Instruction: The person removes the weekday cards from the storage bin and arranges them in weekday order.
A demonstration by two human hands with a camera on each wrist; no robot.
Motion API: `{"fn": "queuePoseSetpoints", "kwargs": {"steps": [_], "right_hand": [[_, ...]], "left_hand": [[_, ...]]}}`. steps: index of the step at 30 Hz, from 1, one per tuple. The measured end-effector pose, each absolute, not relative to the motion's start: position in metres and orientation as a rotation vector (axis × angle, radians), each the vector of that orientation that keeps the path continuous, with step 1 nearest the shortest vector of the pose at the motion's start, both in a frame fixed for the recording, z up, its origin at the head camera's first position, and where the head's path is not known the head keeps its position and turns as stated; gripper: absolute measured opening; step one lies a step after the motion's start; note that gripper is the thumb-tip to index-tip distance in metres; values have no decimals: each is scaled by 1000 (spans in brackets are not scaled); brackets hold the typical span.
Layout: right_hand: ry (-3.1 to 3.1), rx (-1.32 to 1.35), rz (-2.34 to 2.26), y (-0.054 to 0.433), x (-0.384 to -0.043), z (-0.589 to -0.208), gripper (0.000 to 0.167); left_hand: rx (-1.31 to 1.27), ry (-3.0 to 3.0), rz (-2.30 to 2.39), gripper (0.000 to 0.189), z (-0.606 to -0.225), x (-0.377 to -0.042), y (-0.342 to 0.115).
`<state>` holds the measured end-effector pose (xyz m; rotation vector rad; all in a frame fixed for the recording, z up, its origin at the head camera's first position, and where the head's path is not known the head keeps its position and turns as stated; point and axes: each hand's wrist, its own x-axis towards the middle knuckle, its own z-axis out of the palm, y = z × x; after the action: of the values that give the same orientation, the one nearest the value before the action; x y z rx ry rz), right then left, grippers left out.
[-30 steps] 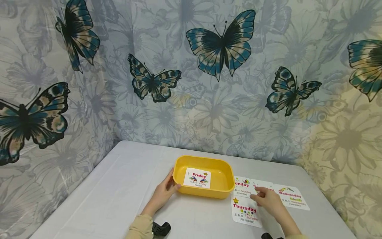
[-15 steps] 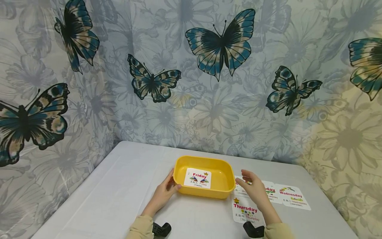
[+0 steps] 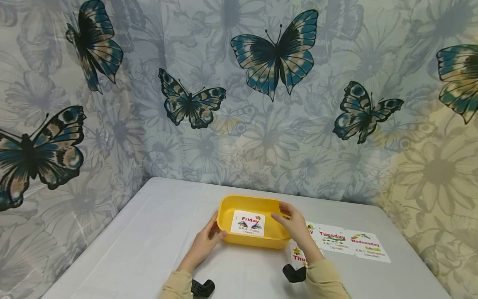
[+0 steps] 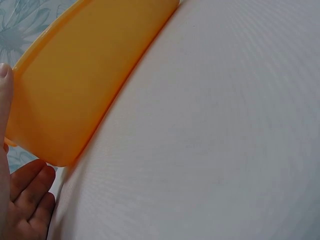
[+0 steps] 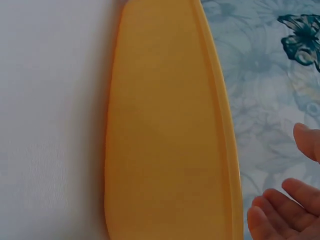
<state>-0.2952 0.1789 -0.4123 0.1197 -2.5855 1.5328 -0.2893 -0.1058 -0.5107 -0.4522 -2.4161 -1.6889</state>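
A yellow plastic tray (image 3: pixel 257 241) stands on the white table with a Friday word card (image 3: pixel 247 223) lying in it. My left hand (image 3: pixel 203 244) holds the tray's left end, thumb at the near corner and fingers along the side; in the left wrist view that hand (image 4: pixel 31 200) shows beside the tray's end (image 4: pixel 85 80). Over the tray's right end is my right hand (image 3: pixel 296 226), holding nothing, thumb and fingers apart. The right wrist view shows its fingers (image 5: pixel 290 207) spread beyond the tray's rim (image 5: pixel 227 130).
Right of the tray, Tuesday (image 3: pixel 333 239) and Wednesday (image 3: pixel 367 246) cards lie in a row with a Monday card (image 3: pixel 310 227), mostly hidden behind my right hand. A Thursday card (image 3: pixel 298 254) lies nearer, partly under my right forearm. A butterfly-print curtain (image 3: pixel 261 158) backs the table.
My right hand has moved left from above the cards to the tray's right end, uncovering the Tuesday card and covering much of Monday and Thursday. The left hand has stayed on the tray.
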Motion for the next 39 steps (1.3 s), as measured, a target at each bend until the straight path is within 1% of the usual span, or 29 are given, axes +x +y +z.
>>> {"fn": "queuePoseSetpoints", "kwargs": {"steps": [8,17,23,26,32,39], "right_hand": [[-2573,197,1575,158,-308,-421,62],[-2655,117,1619,150,-316,-434,64],[-2722,133,1650,148,-321,-436,76],[-2734,121,1682,147,-324,-439,75],[-2769,75,1690,145,-329,-443,71],[-2845,-20,1643,142,-333,-440,71]], "left_hand": [[-433,-2424,-1676,78,-511,-289,-106],[-438,-2426,-1686,74,-512,-290,-105],[-444,-2423,-1707,71,-481,-270,-102],[-454,-2426,-1705,72,-475,-266,-102],[-458,-2409,-1692,71,-479,-268,-102],[-438,-2428,-1640,74,-506,-285,-104]]}}
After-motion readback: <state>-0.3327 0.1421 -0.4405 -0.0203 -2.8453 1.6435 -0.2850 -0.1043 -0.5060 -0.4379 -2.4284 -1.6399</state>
